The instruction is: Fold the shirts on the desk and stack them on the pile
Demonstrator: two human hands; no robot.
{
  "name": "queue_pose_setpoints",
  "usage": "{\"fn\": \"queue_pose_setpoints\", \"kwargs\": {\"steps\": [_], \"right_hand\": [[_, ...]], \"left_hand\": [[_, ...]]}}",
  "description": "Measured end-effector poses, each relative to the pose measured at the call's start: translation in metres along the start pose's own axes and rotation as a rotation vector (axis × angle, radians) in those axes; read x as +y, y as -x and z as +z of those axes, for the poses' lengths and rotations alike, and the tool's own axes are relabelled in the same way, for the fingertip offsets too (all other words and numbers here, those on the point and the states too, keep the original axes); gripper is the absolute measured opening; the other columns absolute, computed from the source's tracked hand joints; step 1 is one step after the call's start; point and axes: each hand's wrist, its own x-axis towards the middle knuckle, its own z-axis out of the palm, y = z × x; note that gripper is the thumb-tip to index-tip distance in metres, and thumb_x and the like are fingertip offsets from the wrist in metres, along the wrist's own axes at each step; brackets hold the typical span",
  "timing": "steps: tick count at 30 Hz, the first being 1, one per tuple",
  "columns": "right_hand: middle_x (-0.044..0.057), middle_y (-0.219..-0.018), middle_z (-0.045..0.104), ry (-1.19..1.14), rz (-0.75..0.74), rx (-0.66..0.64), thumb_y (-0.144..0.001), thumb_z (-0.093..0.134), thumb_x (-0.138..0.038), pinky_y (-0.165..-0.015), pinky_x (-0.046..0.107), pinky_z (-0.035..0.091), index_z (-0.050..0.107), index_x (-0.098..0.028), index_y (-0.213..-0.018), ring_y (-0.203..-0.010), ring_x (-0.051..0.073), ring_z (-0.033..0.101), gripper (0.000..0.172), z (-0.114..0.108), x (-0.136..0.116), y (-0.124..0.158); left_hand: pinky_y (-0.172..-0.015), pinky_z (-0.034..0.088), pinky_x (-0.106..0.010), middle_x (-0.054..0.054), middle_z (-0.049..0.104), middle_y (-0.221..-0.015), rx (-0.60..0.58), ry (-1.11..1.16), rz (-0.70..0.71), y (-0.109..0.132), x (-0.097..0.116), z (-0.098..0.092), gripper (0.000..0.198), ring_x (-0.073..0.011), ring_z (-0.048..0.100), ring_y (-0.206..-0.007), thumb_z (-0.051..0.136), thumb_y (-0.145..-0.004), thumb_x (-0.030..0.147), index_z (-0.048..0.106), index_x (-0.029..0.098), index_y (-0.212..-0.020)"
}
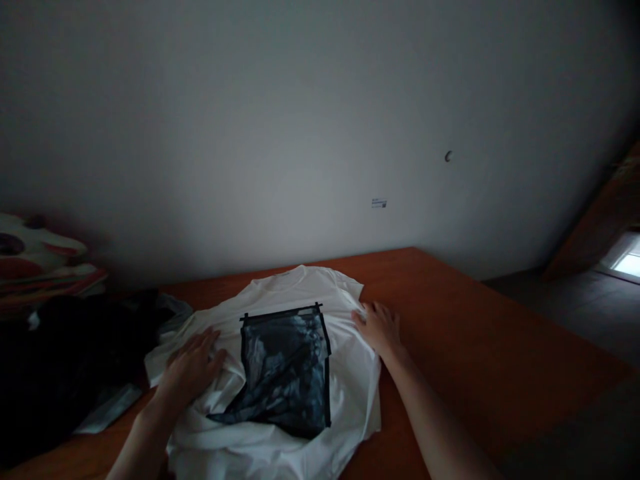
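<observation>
White t-shirt (280, 440) with dark square print (285, 373) lies spread on the orange-brown table (475, 347), hem nearest the camera. Left hand (190, 367) flat, fingers spread, pressing bunched fabric beside the print; gripping nothing. Right hand (379, 325) open, palm down on the shirt's right edge near the sleeve. Dark clothes pile (65, 367) left of the shirt.

white t-shirt (280, 373) hem cut off by bottom edge; dark clothes pile (60, 373) too dim to tell apart
</observation>
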Motion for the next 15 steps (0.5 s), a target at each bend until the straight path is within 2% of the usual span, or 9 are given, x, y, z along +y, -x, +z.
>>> {"fn": "queue_pose_setpoints", "kwargs": {"steps": [4,6,9,13,15], "right_hand": [[0.016,-0.106,0.07,-0.031,0.065,-0.032,-0.096,0.055,-0.04,-0.09,0.045,0.043,0.071,-0.018,-0.095,-0.106,0.033,0.063,0.027,-0.005,0.01,-0.009],[0.015,-0.111,0.07,-0.082,0.043,0.002,-0.093,0.06,-0.04,-0.091,0.043,0.044,0.068,-0.019,-0.104,-0.109,0.032,0.062,0.026,-0.003,0.011,-0.011],[0.015,-0.124,0.067,-0.162,-0.017,0.032,-0.089,0.066,-0.042,-0.094,0.041,0.044,0.061,-0.017,-0.123,-0.117,0.032,0.06,0.042,0.006,0.009,-0.012],[0.014,-0.118,0.071,-0.259,0.003,-0.015,-0.091,0.063,-0.046,-0.091,0.038,0.045,0.059,-0.016,-0.127,-0.111,0.028,0.065,0.047,0.019,0.005,-0.018],[0.012,-0.112,0.073,-0.298,0.018,-0.022,-0.089,0.066,-0.048,-0.089,0.036,0.046,0.064,-0.018,-0.121,-0.105,0.027,0.068,0.043,0.023,0.004,-0.023]], "left_hand": [[-0.107,0.048,-0.054,-0.017,0.064,-0.139,0.013,0.033,0.067,0.001,-0.001,0.004,0.048,-0.0345,0.059,-0.13,0.044,-0.088,0.034,0.065,0.019,-0.129],[-0.109,0.046,-0.056,-0.018,0.062,-0.141,-0.006,0.046,0.05,0.001,0.0,0.005,0.053,-0.0354,0.057,-0.133,0.043,-0.089,0.035,0.062,0.016,-0.134],[-0.11,0.045,-0.056,-0.021,0.06,-0.143,-0.021,0.052,0.037,0.001,0.003,0.005,0.056,-0.0371,0.055,-0.134,0.042,-0.088,0.035,0.061,0.012,-0.136],[-0.108,0.047,-0.057,-0.018,0.06,-0.143,-0.022,0.05,0.042,-0.001,0.003,0.006,0.054,-0.0377,0.055,-0.134,0.043,-0.088,0.035,0.062,0.016,-0.135],[-0.109,0.046,-0.057,-0.018,0.059,-0.144,-0.039,0.04,0.053,-0.002,0.002,0.008,0.056,-0.0375,0.053,-0.136,0.043,-0.088,0.036,0.061,0.016,-0.136]]}}
